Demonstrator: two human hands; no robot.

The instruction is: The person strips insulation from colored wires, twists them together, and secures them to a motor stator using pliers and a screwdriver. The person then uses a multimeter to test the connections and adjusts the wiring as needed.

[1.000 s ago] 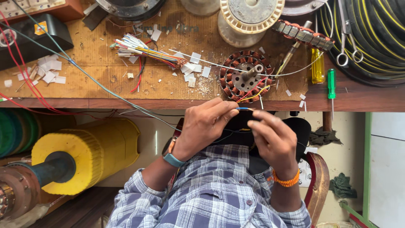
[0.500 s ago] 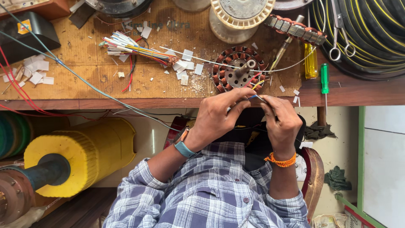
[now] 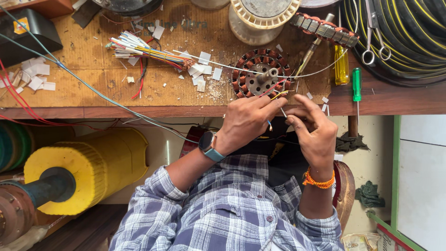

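The thin coloured lead wires (image 3: 278,95), red, yellow and pale strands running down from the round copper-wound motor stator (image 3: 261,79), hung off the front edge of the worn wooden workbench (image 3: 93,88) and passed between the two hands, just below the stator. Far to the left, under the bench, sat a large yellow ribbed roller (image 3: 79,167) on a dark shaft, and on the bench above it lay scattered white paper scraps (image 3: 35,76) and a bundle of multicoloured sleeved wires (image 3: 144,51). The left hand (image 3: 246,123), with a teal-strapped wristwatch (image 3: 209,145), was curled with its fingertips (image 3: 274,103) pressed together, pinching the strands where they left the stator; a short blue-tipped end showed just beneath its fingers. The right hand (image 3: 316,132), with an orange thread band (image 3: 318,180) on its wrist, sat just beside it, thumb and forefinger closed on a thin pale strand between the hands, though the exact contact was too small to make out. Behind the stator stood a cream plastic wire spool (image 3: 262,16). To the right lay a yellow-handled screwdriver (image 3: 341,67), a green-handled screwdriver (image 3: 357,86), steel scissors (image 3: 375,32) and coils of black-and-yellow cable (image 3: 409,32).
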